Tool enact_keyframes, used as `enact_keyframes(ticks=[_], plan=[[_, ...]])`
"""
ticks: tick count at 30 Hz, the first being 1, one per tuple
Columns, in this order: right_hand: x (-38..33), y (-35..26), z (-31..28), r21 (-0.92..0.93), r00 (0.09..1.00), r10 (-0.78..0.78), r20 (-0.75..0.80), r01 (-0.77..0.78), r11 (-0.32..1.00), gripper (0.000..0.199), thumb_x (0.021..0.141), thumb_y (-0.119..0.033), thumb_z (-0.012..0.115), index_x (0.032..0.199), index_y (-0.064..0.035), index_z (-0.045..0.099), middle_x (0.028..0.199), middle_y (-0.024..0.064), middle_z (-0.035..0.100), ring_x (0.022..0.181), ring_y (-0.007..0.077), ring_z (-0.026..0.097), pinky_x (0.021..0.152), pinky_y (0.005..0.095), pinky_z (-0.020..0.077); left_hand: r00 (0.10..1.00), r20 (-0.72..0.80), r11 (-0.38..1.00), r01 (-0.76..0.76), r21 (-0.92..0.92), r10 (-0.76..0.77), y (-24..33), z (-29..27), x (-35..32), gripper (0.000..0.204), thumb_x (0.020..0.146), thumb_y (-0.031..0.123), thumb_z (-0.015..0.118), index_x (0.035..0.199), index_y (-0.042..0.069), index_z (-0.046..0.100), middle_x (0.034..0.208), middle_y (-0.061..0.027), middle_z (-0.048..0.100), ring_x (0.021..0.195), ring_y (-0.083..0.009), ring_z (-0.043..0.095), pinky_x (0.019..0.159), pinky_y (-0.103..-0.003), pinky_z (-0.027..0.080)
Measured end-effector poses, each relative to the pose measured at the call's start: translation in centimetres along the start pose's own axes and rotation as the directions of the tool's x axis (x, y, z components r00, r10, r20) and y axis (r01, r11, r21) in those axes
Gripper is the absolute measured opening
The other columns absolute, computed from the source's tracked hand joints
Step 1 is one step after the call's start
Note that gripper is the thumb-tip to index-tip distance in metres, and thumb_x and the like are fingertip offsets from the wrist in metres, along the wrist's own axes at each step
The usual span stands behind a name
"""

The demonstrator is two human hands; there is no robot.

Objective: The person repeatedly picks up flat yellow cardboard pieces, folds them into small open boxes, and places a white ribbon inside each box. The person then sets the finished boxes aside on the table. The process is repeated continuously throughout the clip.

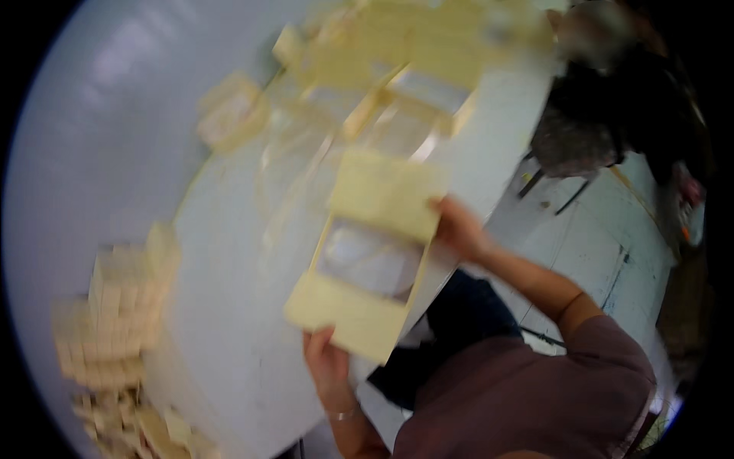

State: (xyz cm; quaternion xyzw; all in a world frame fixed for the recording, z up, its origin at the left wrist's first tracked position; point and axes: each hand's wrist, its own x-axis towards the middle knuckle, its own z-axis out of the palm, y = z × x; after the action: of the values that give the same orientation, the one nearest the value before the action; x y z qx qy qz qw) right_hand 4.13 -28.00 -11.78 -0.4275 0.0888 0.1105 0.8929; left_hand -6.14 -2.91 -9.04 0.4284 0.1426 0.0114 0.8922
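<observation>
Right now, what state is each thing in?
Held box: open, flaps spread at opposite ends.
Left hand: gripping the near flap.
Right hand: gripping the far flap's corner.
Left stack: piled up, blurred.
Far boxes: at least one open, blurred.

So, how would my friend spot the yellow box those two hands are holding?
Find the big white table and look along its right edge. There, a bare left hand and right hand hold a pale yellow rectangular box with a whitish middle between two yellow panels. Unlike the blurry yellow boxes farther up, it's in both hands.
</observation>
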Motion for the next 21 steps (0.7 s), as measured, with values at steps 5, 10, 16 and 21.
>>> enact_keyframes(ticks=[5, 10, 16, 21], plan=[[-3.7, -6.5, 2.9, -0.559, 0.469, -0.84, 0.274, 0.788, 0.257, 0.044, 0.084, -0.008, 0.045, 0.125, -0.003, 0.032, 0.112, 0.0129, 0.047, 0.101, 0.0199, 0.046, 0.087, 0.0333, 0.0369, 0.997, 0.032, 0.989, 0.061, 0.135, -0.066, 1.4, 2.6, -1.6, 0.051, 0.084, 0.02, 0.044, 0.129, 0.004, 0.027, 0.124, -0.0098, 0.041, 0.113, -0.0222, 0.042, 0.091, -0.036, 0.038], [-4.5, -5.7, 9.3, -0.405, 0.402, -0.052, 0.914, 0.894, -0.193, 0.022, 0.072, -0.001, 0.051, 0.094, 0.0024, 0.053, 0.09, 0.0125, 0.055, 0.083, 0.0254, 0.055, 0.07, 0.0333, 0.0465, 0.999, 0.007, 0.978, 0.051, 0.202, -0.053, 1.5, 3.2, -1.6, 0.054, 0.086, 0.028, 0.044, 0.131, 0.007, 0.023, 0.126, -0.0082, 0.04, 0.114, -0.0206, 0.041, 0.092, -0.035, 0.036], [1.8, 0.8, 10.2, -0.405, 0.606, 0.351, 0.714, 0.766, -0.5, 0.007, 0.069, -0.006, 0.054, 0.072, 0.0, 0.053, 0.071, 0.0129, 0.056, 0.067, 0.0273, 0.057, 0.061, 0.0343, 0.0454, 0.959, -0.054, 0.911, -0.246, 0.33, 0.278, 1.3, 4.3, -1.4, 0.061, 0.083, 0.023, 0.05, 0.133, 0.006, 0.018, 0.131, -0.0109, 0.031, 0.12, -0.0235, 0.032, 0.097, -0.039, 0.029], [-0.3, -6.8, 14.2, -0.69, 0.679, 0.126, 0.723, 0.708, 0.149, 0.016, 0.077, -0.016, 0.057, 0.07, -0.0013, 0.055, 0.061, 0.0106, 0.054, 0.06, 0.0211, 0.056, 0.055, 0.0323, 0.0424, 0.67, 0.239, 0.352, -0.619, 0.702, 0.702, 4.4, 4.8, -0.8, 0.074, 0.077, 0.015, 0.059, 0.133, 0.003, 0.013, 0.133, -0.0171, 0.025, 0.12, -0.0306, 0.029, 0.099, -0.039, 0.024]])
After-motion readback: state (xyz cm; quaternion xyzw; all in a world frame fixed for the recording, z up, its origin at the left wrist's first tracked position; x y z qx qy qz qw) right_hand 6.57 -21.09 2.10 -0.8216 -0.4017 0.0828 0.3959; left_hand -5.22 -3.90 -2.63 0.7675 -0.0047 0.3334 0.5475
